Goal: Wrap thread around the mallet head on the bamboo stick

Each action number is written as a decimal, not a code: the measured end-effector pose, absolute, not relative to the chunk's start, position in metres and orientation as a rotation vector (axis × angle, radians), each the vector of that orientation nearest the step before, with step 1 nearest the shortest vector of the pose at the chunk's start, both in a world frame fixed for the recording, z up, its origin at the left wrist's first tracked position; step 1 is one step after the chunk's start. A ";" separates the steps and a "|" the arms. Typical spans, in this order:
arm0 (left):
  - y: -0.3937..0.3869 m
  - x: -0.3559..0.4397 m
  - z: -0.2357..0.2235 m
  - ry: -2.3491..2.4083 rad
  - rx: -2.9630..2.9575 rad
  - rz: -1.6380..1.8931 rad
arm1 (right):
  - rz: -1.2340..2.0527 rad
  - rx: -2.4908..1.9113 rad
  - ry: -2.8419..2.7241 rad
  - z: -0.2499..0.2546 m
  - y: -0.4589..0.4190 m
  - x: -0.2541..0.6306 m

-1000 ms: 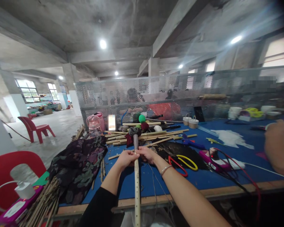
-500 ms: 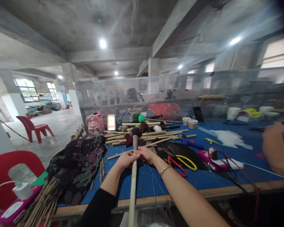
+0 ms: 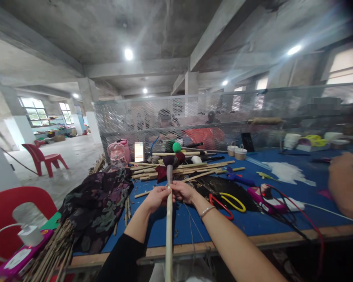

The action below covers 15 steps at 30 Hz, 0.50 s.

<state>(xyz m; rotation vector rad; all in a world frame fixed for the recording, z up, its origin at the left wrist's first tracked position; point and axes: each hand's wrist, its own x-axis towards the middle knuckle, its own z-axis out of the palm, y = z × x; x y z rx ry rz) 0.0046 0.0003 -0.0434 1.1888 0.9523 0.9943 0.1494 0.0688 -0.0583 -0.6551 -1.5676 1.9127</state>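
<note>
My left hand [image 3: 158, 197] and my right hand [image 3: 183, 192] meet at a long pale bamboo stick [image 3: 168, 235]. Both are closed, with fingertips pinching it just below its grey-wrapped section [image 3: 170, 174]. The stick points away from me, and its near end runs out of the bottom of the view. A dark rounded head [image 3: 170, 160] tops the far end. Thin loose threads [image 3: 191, 231] hang below my right hand. Scissors [image 3: 228, 203] with one red and one yellow handle lie right of my right wrist.
More bamboo sticks [image 3: 194, 168] and small balls, one a green ball [image 3: 176, 147], lie beyond my hands. Patterned cloth [image 3: 97, 207] drapes the table's left side. A purple power strip [image 3: 266, 199] with cables sits right. Another person's hand [image 3: 345, 184] is at far right. A perforated metal screen [image 3: 238, 105] stands behind.
The stick has turned about its long axis: the row of holes seen one second ago no longer shows. Both hands keep their pinch in nearly the same place.
</note>
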 end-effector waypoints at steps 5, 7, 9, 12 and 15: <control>0.006 0.002 -0.049 1.254 1.360 1.136 | 1.801 -0.713 -1.533 -0.059 0.069 0.148; 0.007 0.000 -0.050 1.308 1.425 1.135 | 1.786 -0.721 -1.540 -0.058 0.068 0.147; 0.008 0.000 -0.049 1.270 1.408 1.125 | 1.809 -0.707 -1.529 -0.057 0.067 0.148; 0.005 0.003 -0.047 1.087 1.245 1.102 | 1.907 -0.638 -1.484 -0.054 0.067 0.149; 0.002 0.006 -0.045 0.918 1.112 1.049 | 1.938 -0.581 -1.458 -0.054 0.068 0.149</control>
